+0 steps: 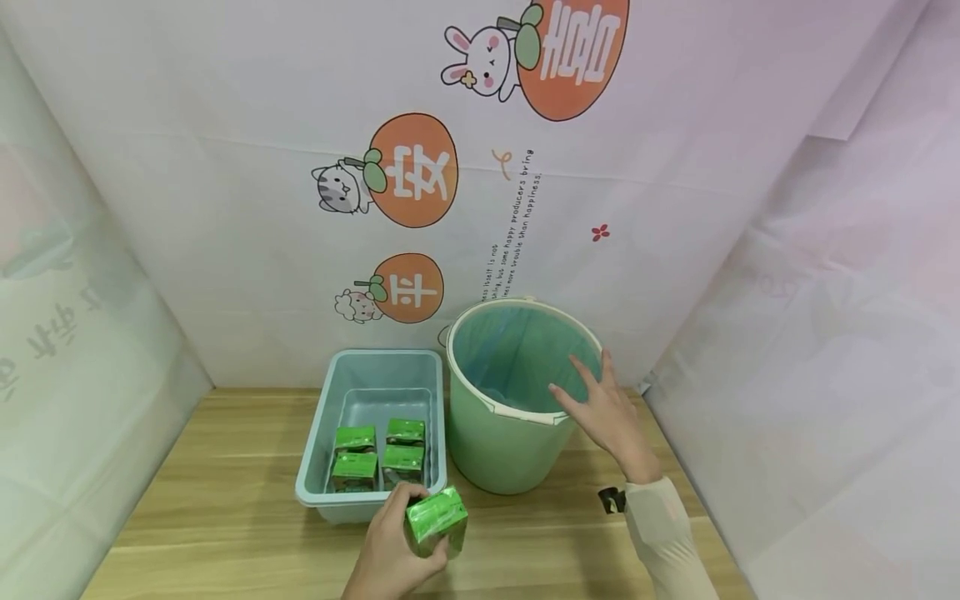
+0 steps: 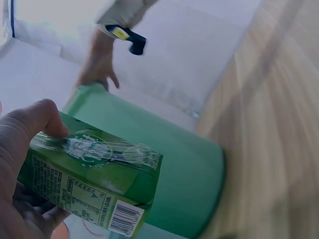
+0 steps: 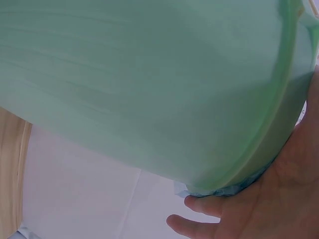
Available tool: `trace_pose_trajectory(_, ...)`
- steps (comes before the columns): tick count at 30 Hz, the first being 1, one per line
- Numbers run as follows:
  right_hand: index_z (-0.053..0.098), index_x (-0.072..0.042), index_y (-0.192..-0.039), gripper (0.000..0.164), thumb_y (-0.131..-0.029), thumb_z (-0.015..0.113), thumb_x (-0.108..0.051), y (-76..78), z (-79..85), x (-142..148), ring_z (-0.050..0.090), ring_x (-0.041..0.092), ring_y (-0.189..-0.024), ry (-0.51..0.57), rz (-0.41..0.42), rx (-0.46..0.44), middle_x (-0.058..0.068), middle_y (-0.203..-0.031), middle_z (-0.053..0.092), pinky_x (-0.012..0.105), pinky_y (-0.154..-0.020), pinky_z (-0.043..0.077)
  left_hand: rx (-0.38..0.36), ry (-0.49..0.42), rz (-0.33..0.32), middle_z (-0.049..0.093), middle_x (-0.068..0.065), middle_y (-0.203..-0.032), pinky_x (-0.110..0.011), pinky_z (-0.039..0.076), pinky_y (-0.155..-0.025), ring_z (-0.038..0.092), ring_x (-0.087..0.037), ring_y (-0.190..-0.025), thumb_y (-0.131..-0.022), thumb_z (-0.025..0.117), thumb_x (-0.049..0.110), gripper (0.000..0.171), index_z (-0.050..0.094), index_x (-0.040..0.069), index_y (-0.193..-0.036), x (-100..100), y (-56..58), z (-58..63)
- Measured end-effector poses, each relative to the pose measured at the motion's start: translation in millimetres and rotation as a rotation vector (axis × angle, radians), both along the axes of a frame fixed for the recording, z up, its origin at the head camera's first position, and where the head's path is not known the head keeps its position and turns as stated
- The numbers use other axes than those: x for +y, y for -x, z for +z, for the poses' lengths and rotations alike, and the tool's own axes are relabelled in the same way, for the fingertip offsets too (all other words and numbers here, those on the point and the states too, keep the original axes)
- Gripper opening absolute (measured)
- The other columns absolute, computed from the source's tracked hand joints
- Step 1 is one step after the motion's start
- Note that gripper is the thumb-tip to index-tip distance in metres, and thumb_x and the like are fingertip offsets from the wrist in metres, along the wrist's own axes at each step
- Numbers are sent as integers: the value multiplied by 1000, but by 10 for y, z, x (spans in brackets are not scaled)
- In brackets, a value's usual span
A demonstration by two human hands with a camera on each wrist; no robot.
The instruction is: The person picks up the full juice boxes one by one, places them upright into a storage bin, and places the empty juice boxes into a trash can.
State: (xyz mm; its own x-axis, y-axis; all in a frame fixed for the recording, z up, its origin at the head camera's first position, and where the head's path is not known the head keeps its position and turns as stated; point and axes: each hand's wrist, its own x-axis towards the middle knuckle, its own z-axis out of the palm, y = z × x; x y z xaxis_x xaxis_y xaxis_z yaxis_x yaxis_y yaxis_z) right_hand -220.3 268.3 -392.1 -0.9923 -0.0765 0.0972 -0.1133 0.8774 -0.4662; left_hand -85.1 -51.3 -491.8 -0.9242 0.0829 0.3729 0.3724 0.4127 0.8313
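Observation:
Low at the front, my left hand (image 1: pixel 399 543) grips a small green carton (image 1: pixel 438 518) by its sides. The left wrist view shows the carton's printed label, barcode and shiny clear film (image 2: pixel 89 149), with the thumb pressed on it. My right hand (image 1: pixel 606 414) is at the right side of a green bucket (image 1: pixel 510 450), its fingers spread over the rim. In the right wrist view, the hand (image 3: pixel 279 199) lies against the bucket's rim, fingers extended. Several more green cartons (image 1: pixel 355 468) stand in the light blue basin (image 1: pixel 438 392) left of the bucket.
The basin and bucket stand side by side on a wood-grain table (image 1: pixel 217 500), near the printed white backdrop (image 1: pixel 247 267). White sheets (image 1: pixel 840 375) close off both sides. A black strap (image 1: pixel 612 500) is at my right wrist.

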Motion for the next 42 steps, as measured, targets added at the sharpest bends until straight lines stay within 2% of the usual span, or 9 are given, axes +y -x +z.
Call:
trace_pose_trajectory(3, 31, -10, -167, 86, -104, 52, -63, 6, -4, -1, 66, 50, -94, 2, 2, 0, 32, -171, -15, 35, -51, 42, -56, -6, -21, 60, 5, -104, -28, 54, -72, 58, -8, -88, -70, 89, 5, 52, 60, 12, -113, 10, 34, 146)
trace_pose_trajectory(6, 30, -9, -167, 86, -104, 52, -63, 14, -2, -12, 58, 30, -68, 12, 11, 2, 32, -171, -15, 32, -48, 37, -64, -1, -28, 61, 4, -104, -30, 55, -73, 59, -10, -89, -72, 88, 4, 49, 62, 11, -113, 0, 71, 282)
trace_pose_trajectory(12, 31, -8, -167, 85, -104, 53, -62, 20, 10, -25, 51, 24, -61, 16, 18, 16, 34, -170, -14, 31, -47, 36, 11, -9, -52, 64, 2, -104, -28, 56, -71, 60, -12, -87, -70, 87, -1, 50, 64, 10, -114, -42, 188, 555)
trace_pose_trajectory(16, 32, -9, -167, 85, -104, 52, -63, 13, 24, -28, 56, 27, -66, 15, 16, 15, 34, -171, -13, 32, -47, 36, 67, 0, -61, 63, 2, -104, -29, 56, -71, 59, -13, -87, -72, 87, -1, 50, 63, 9, -115, -39, 321, 735)
trace_pose_trajectory(21, 32, -9, -167, 86, -104, 52, -64, 12, 17, -17, 66, 45, -91, 9, 17, 13, 34, -170, -13, 33, -47, 40, 81, -20, -99, 62, -1, -104, -29, 55, -66, 59, -17, -84, -76, 85, 1, 50, 61, 9, -118, 5, 486, 928)
trace_pose_trajectory(30, 32, -9, -167, 85, -104, 51, -64, 10, -1, 11, 62, 58, -110, 1, 5, 19, 35, -170, -12, 37, -54, 46, 48, -52, -172, 62, -8, -106, -31, 56, -61, 59, -20, -83, -82, 83, 9, 48, 60, 7, -125, 188, 787, 1182)
trace_pose_trajectory(34, 31, -10, -167, 85, -104, 51, -63, -1, -5, 14, 50, 68, -127, -3, 3, 10, 35, -170, -13, 49, -65, 55, 41, -81, -207, 60, -12, -108, -32, 57, -63, 60, -22, -84, -83, 82, 9, 48, 59, 5, -126, 246, 898, 1287)
trace_pose_trajectory(37, 31, -10, -167, 85, -104, 51, -63, -7, -6, 10, 46, 69, -130, -3, 2, 8, 35, -170, -13, 55, -72, 57, 49, -81, -221, 60, -15, -109, -32, 58, -64, 61, -23, -85, -84, 82, 8, 49, 59, 2, -127, 276, 983, 1363)
trace_pose_trajectory(42, 33, -9, -166, 84, -104, 52, -62, -9, -11, 13, 46, 70, -130, 5, -1, 21, 35, -170, -11, 54, -69, 57, 66, -48, -207, 61, -16, -110, -33, 58, -64, 62, -24, -85, -83, 83, 11, 51, 59, 1, -128, 328, 1088, 1494)
